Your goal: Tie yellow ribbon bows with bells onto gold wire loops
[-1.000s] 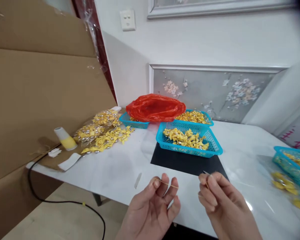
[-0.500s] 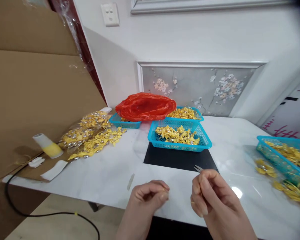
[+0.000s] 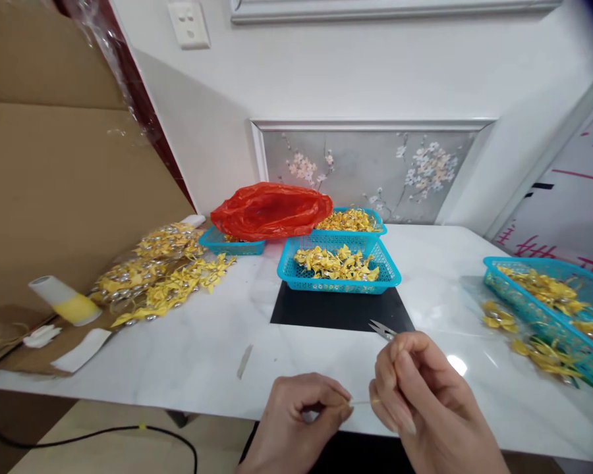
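Both hands pinch a thin yellowish thread (image 3: 362, 401) stretched between them at the white marble table's (image 3: 217, 349) near edge — left hand (image 3: 296, 421) curled closed, right hand (image 3: 420, 401) also gripping small metal snips (image 3: 381, 328).

Counts, w/ locations only to tell them apart: 4 blue baskets — 1 front-centre (image 3: 338, 266), 1 behind it (image 3: 350, 220), 1 under the bag (image 3: 232, 245), 1 at far right (image 3: 548, 289). 1 red plastic bag (image 3: 271, 210). 1 black mat (image 3: 340, 309). 1 white-and-yellow spool (image 3: 64, 301). 2 hands: left (image 3: 296, 421), right (image 3: 425, 408). 1 thin yellow thread (image 3: 362, 401) btwn them. 1 small pair of snips (image 3: 381, 329). 1 wall socket (image 3: 188, 23). Yellow ribbon bows (image 3: 163, 276): too many to count, approx. 2 loose heaps on the tabletop (image 3: 202, 349).
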`<state>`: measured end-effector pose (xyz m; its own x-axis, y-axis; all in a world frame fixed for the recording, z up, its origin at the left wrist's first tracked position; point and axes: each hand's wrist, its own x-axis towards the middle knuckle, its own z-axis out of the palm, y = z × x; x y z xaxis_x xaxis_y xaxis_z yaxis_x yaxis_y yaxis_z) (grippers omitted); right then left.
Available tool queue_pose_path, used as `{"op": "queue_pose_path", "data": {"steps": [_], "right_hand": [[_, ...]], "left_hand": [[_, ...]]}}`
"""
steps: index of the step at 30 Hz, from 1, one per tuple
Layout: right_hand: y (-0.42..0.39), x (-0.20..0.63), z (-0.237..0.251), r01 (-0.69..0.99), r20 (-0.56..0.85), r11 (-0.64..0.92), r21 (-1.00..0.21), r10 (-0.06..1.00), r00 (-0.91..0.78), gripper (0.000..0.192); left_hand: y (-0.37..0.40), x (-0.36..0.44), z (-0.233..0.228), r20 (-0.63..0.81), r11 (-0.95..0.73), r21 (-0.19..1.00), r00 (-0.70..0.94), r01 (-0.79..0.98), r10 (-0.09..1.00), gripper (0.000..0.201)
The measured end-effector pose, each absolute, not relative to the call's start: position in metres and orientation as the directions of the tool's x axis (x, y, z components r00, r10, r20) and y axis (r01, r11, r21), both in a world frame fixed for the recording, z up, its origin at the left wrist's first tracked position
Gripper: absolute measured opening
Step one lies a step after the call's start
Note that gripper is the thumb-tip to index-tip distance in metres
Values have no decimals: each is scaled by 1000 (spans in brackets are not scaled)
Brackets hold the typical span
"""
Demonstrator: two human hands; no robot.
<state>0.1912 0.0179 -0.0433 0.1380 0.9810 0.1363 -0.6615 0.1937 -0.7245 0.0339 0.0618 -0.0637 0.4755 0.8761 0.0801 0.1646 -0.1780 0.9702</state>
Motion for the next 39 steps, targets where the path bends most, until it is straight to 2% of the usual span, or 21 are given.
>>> {"op": "queue_pose_path", "data": {"steps": [4, 8, 13, 23, 26, 32, 35, 39], "right_hand": [[17, 194, -38, -651, 130, 195, -734, 980, 148, 19], [16, 198, -40, -637, 174, 217, -740, 976, 129, 18], [10, 205, -50, -571, 167, 194, -798, 981, 100, 18], [9, 211, -56, -497, 115, 166, -852, 985, 132, 18], [8, 214, -58, -434, 142, 185, -882, 981, 129, 20], [6, 228, -53, -277, 200, 253, -927, 958, 207, 21], [7, 237, -50, -250, 199, 277, -928, 933, 299, 15], [6, 248, -53, -228, 224, 307, -924, 918, 328, 14]], "left_hand": [[64, 35, -58, 22, -63, 993, 359, 103, 933, 16], [67, 33, -56, -28, 27, 1000, 315, 7, 949, 15], [65, 28, -56, -55, 90, 989, 276, -117, 960, 19], [54, 27, -43, -100, 230, 899, 337, -373, 936, 29], [54, 26, -43, -90, 211, 912, 329, -352, 940, 31], [58, 24, -45, -76, 146, 971, 334, -189, 940, 26], [58, 24, -43, -78, 136, 977, 313, -167, 946, 25], [58, 22, -43, -109, 153, 984, 374, -92, 921, 23]]}}
